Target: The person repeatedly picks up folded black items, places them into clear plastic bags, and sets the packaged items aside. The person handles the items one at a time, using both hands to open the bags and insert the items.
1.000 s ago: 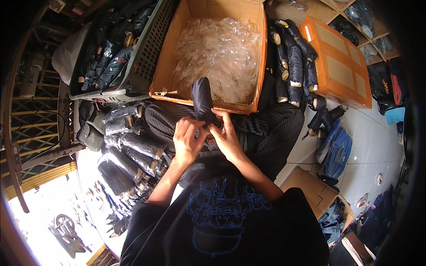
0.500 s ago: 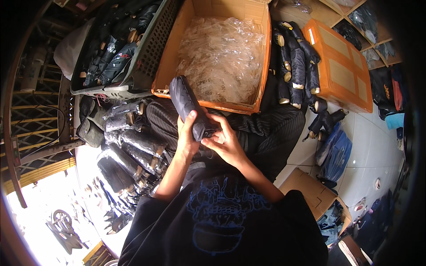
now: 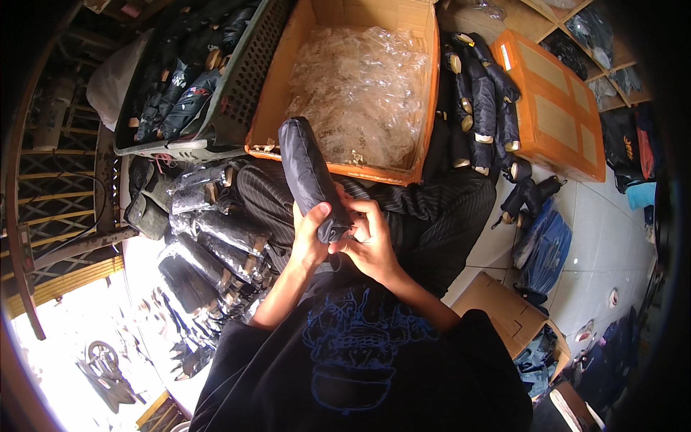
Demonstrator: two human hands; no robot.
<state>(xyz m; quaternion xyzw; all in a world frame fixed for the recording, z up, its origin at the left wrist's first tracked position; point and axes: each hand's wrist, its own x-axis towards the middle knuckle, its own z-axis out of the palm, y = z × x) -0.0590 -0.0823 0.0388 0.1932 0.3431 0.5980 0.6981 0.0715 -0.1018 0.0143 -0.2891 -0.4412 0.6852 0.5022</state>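
Umbrella (image 3: 306, 169) mid-frame, top now tipped further toward upper left than second ago, overlapping carton (image 3: 430, 108) in view. Left hand (image 3: 311, 232) now wrapped round lower part; right hand (image 3: 368, 241) fingering bottom end, exact grip hidden. Work seems centred there, left steadying.

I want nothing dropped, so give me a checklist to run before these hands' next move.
1. Left hand around the dark, tube-shaped fabric bundle: ok.
2. Right hand at the bundle's near end: ok.
3. Near end fully visible: not ok, partly covered.
4. Bundle clear of the brown cardboard box with orange edges: cannot tell, they overlap in view.
5. Crinkled clear plastic inside that box: ok.
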